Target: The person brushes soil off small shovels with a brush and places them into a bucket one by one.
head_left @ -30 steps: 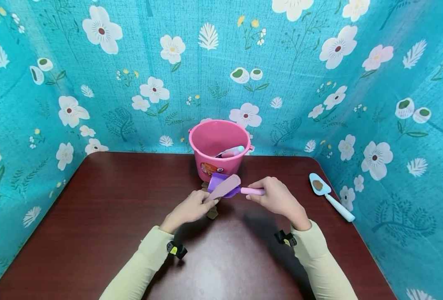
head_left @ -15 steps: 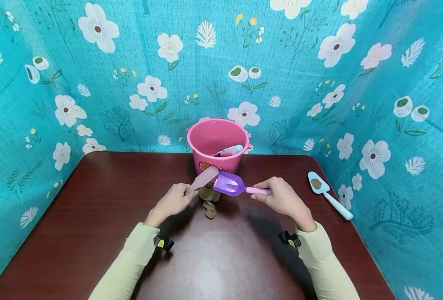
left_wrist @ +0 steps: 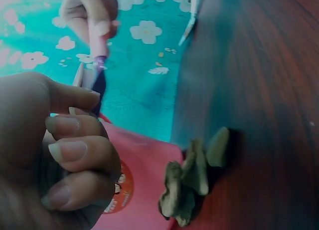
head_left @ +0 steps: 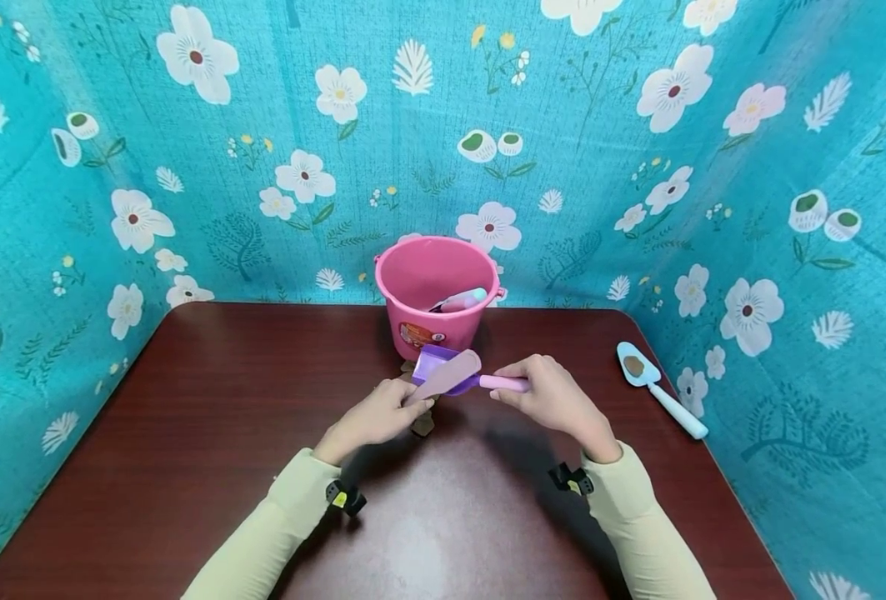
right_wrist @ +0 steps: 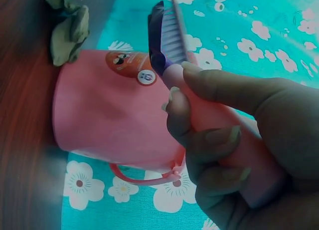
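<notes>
L hand [head_left: 373, 414], front-left of bucket [head_left: 465, 332], has fingers curled on pink paddle [head_left: 450, 373]; brown lumps [left_wrist: 172, 187] by bucket base; purple scoop [head_left: 429, 364] under paddle, in front of bucket, contact unclear; R hand [head_left: 553, 398], front-right of bucket, clamps scoop's pink handle w/ fingers; blue trowel [head_left: 648, 377] well right of bucket.

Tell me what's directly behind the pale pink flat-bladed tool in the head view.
Behind the pale pink flat-bladed tool, a pink-handled purple scoop shows on both sides. The scoop's middle, with anything it might hold, is covered in that view.
</notes>
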A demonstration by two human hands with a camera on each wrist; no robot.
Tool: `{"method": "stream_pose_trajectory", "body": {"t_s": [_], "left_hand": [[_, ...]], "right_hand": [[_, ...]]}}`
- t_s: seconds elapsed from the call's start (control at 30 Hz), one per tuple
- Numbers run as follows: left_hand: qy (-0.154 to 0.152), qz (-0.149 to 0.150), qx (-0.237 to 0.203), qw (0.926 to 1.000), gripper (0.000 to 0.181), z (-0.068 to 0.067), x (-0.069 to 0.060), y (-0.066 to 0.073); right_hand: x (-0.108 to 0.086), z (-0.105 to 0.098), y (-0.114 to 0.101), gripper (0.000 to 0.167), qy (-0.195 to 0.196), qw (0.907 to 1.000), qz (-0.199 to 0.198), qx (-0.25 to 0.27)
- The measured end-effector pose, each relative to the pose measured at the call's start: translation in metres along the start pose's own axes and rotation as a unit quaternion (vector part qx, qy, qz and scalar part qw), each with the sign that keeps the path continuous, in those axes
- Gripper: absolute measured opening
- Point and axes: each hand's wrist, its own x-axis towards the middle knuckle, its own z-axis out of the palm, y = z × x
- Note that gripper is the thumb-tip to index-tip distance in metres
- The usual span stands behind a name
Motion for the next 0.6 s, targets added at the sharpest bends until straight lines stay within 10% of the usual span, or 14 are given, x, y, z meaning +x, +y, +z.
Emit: {"method": "stream_pose_trajectory", "body": {"t_s": [0.6], "left_hand": [[0.043, -0.034, 0.082, 0.9951, 0.03, -0.025, -0.002, -0.036]], "right_hand": [[-0.01, -0.001, 0.008, 0.028, -0.004, 0.9992, 0.035, 0.016]]}}
